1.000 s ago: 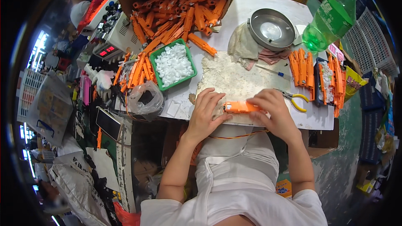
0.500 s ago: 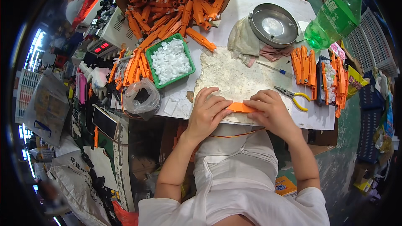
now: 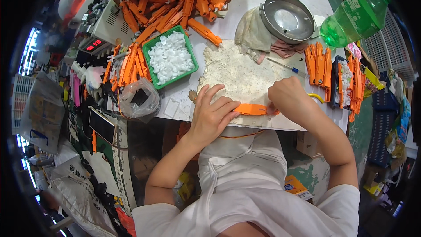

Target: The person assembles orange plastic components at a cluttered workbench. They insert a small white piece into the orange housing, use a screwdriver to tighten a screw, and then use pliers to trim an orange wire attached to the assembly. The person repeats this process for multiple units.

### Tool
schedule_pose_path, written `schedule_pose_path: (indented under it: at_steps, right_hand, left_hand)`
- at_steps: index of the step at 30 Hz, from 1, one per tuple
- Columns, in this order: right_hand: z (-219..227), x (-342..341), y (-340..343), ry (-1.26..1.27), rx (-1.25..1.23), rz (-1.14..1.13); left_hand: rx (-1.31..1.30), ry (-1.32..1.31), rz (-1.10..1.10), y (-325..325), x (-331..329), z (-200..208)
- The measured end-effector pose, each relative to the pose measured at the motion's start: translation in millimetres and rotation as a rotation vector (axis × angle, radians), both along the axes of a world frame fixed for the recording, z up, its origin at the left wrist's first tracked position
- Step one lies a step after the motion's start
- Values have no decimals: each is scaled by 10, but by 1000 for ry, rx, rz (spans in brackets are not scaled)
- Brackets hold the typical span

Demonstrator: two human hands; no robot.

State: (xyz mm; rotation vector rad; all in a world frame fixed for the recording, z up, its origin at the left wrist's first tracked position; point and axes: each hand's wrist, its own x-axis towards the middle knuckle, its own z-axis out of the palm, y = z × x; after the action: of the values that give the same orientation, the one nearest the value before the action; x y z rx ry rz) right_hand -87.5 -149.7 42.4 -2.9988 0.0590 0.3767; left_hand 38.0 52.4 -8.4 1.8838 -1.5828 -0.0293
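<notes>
A long orange plastic part lies level near the front edge of the worn white board. My left hand pinches its left end between thumb and fingers, the index finger lifted away. At the other end my right hand is closed, fingers curled under and the thumb side against the part. Its fingertips are mostly hidden, so anything small inside them cannot be made out. Just beyond my right wrist, one yellow handle of the pliers shows; the wrist covers the remainder.
A green tray of small white pieces stands left of the board, beside a clear plastic bag. A box of orange parts is behind. Rightward are a metal bowl, a blue-ended screwdriver, orange parts and a green bottle.
My right hand has curled from a flat finger grip into a closed, raised pose at the part's right end, and its arm now covers most of the pliers. More of the orange part shows.
</notes>
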Motion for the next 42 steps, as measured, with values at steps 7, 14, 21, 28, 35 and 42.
schedule_pose_path:
  at_steps: [7,14,21,28,35,42]
  right_hand:
    - [-46,370,190,-63,95,53]
    - [-100,-182,135,-158,176,-95]
    - [-186,-661,462,-696,902,-506]
    - [-418,-630,756,-1164,1845,-510]
    - [-176,-703,735,-894,1751,-495]
    - [-162,-740,786,-1083,1313,-490]
  left_hand:
    - [56,-109,8,-29,27,73]
    - [-26,-146,50,35,-42,-73]
    - [-90,-135,53,80,-180,26]
    - [-279,115,95,145,-612,9]
    - [27,629,-111,248,-729,281]
    - [63,1685,-384,227,-735,50]
